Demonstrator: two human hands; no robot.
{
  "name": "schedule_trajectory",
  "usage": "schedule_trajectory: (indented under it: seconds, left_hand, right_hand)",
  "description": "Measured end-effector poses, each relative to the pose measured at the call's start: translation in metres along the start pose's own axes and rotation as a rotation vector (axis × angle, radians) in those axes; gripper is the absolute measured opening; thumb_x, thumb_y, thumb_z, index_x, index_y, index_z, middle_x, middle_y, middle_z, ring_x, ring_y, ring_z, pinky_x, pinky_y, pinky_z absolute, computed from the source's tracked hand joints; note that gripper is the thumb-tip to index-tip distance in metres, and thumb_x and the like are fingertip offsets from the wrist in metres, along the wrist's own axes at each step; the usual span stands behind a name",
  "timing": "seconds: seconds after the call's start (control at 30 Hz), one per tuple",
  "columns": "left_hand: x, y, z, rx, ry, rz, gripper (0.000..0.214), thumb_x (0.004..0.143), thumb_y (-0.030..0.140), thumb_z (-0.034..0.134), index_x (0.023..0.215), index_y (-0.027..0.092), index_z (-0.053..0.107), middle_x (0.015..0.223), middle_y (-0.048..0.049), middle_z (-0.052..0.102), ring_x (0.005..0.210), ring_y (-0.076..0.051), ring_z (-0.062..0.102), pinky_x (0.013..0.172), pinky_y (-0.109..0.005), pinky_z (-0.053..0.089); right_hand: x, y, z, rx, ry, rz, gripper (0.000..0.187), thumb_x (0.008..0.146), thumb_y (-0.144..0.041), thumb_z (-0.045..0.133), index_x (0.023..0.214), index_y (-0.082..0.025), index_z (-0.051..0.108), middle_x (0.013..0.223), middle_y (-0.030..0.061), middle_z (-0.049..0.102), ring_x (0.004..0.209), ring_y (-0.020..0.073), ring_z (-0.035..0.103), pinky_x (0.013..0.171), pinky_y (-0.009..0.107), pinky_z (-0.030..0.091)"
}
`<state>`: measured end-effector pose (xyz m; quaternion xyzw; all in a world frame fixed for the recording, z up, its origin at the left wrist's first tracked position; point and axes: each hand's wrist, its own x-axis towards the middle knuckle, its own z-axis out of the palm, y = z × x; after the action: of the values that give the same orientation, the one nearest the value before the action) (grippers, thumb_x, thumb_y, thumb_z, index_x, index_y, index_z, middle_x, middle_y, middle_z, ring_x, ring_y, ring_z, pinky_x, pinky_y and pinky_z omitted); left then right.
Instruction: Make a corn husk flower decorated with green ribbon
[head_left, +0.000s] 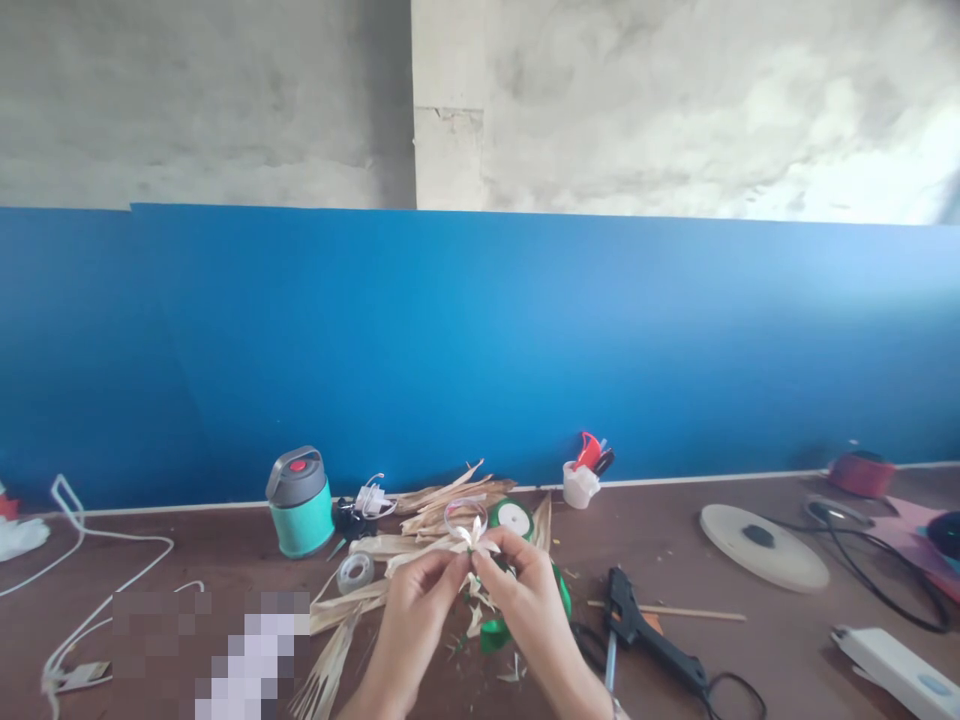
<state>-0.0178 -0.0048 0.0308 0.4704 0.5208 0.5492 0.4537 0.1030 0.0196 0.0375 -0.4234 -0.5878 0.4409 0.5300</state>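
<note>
Both my hands are raised over the brown table (675, 560), fingertips pinched together. My left hand (416, 605) and my right hand (525, 590) both grip a small pale flower made of dried husk strips (474, 540), held between them. Green ribbon (495, 632) hangs below my right hand. Behind the flower sit a roll of green ribbon (513, 518) and a loop of white ribbon (463, 512). Dried corn husks (435, 500) lie scattered under and behind my hands.
A teal flask with a grey lid (301, 502) stands back left, a clear tape roll (355, 572) near it. A black glue gun (645, 630) and a wooden stick (682, 611) lie right. A white disc (761, 548), black cable (877, 570), white cup (580, 483) and white cord (90, 560) are around.
</note>
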Motion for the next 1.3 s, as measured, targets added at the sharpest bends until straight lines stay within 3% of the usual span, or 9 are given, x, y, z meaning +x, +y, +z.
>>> schedule_trajectory:
  seconds: [0.1, 0.17, 0.27, 0.47, 0.6, 0.8, 1.0, 1.3]
  left_hand:
    - [0.005, 0.000, -0.007, 0.176, 0.050, 0.124, 0.030, 0.073, 0.045, 0.064, 0.084, 0.018, 0.070, 0.074, -0.0033, 0.066, 0.064, -0.019, 0.058, 0.058, -0.026, 0.045]
    - [0.007, -0.002, -0.012, 0.250, 0.053, 0.288, 0.022, 0.074, 0.038, 0.064, 0.085, 0.019, 0.070, 0.090, -0.0068, 0.069, 0.082, -0.022, 0.061, 0.070, -0.028, 0.048]
    - [0.009, -0.005, -0.015, 0.364, -0.009, 0.441, 0.015, 0.079, 0.030, 0.059, 0.076, 0.020, 0.071, 0.085, -0.0066, 0.069, 0.086, -0.022, 0.062, 0.077, -0.030, 0.047]
    - [0.005, 0.000, -0.016, 0.529, -0.041, 0.507, 0.020, 0.084, 0.025, 0.054, 0.071, 0.021, 0.069, 0.076, -0.0051, 0.068, 0.077, -0.021, 0.061, 0.071, -0.029, 0.046]
    - [0.003, 0.000, -0.013, 0.524, 0.000, 0.471, 0.018, 0.082, 0.024, 0.053, 0.074, 0.021, 0.069, 0.074, -0.0049, 0.067, 0.074, -0.021, 0.061, 0.069, -0.028, 0.045]
    - [0.001, -0.002, -0.005, 0.325, 0.101, 0.321, 0.018, 0.077, 0.029, 0.058, 0.067, 0.018, 0.069, 0.068, -0.0047, 0.064, 0.066, -0.020, 0.059, 0.060, -0.025, 0.044]
    - [0.002, 0.003, -0.003, 0.167, 0.085, 0.221, 0.022, 0.073, 0.035, 0.061, 0.066, 0.016, 0.068, 0.064, -0.0028, 0.061, 0.061, -0.018, 0.055, 0.056, -0.024, 0.042]
    - [-0.002, 0.007, -0.003, -0.017, 0.085, 0.077, 0.027, 0.067, 0.042, 0.069, 0.066, 0.015, 0.067, 0.059, 0.0004, 0.059, 0.057, -0.014, 0.050, 0.055, -0.022, 0.038]
  right_hand:
    - [0.001, -0.003, -0.005, -0.118, -0.048, -0.004, 0.013, 0.071, -0.026, 0.055, 0.063, -0.015, 0.056, 0.056, -0.0030, 0.048, 0.055, 0.0107, 0.040, 0.052, 0.021, 0.034]
    - [0.002, -0.003, -0.007, -0.177, -0.079, -0.005, 0.013, 0.071, -0.024, 0.054, 0.061, -0.015, 0.056, 0.056, -0.0024, 0.049, 0.056, 0.0112, 0.041, 0.053, 0.021, 0.035]
    - [0.003, -0.002, -0.010, -0.235, -0.101, -0.005, 0.013, 0.069, -0.021, 0.053, 0.060, -0.015, 0.058, 0.055, -0.0019, 0.052, 0.056, 0.0118, 0.043, 0.053, 0.022, 0.035]
    - [0.003, 0.000, -0.013, -0.308, -0.125, -0.022, 0.013, 0.069, -0.022, 0.055, 0.061, -0.014, 0.062, 0.057, -0.0010, 0.055, 0.054, 0.0120, 0.045, 0.052, 0.022, 0.035]
    - [0.001, 0.000, -0.014, -0.350, -0.119, -0.055, 0.012, 0.070, -0.019, 0.055, 0.062, -0.015, 0.064, 0.061, 0.0006, 0.060, 0.058, 0.0136, 0.050, 0.054, 0.022, 0.037]
    - [-0.003, -0.005, -0.012, -0.402, -0.073, -0.149, 0.013, 0.072, -0.017, 0.054, 0.066, -0.018, 0.066, 0.066, 0.0026, 0.065, 0.065, 0.0178, 0.058, 0.061, 0.025, 0.042]
    - [-0.007, -0.007, -0.011, -0.424, -0.072, -0.264, 0.014, 0.075, -0.014, 0.052, 0.068, -0.019, 0.063, 0.070, 0.0022, 0.063, 0.066, 0.0168, 0.058, 0.064, 0.025, 0.042]
    - [-0.010, -0.010, -0.011, -0.449, -0.062, -0.235, 0.010, 0.076, -0.016, 0.055, 0.071, -0.018, 0.064, 0.069, 0.0022, 0.066, 0.064, 0.0160, 0.057, 0.060, 0.024, 0.041]
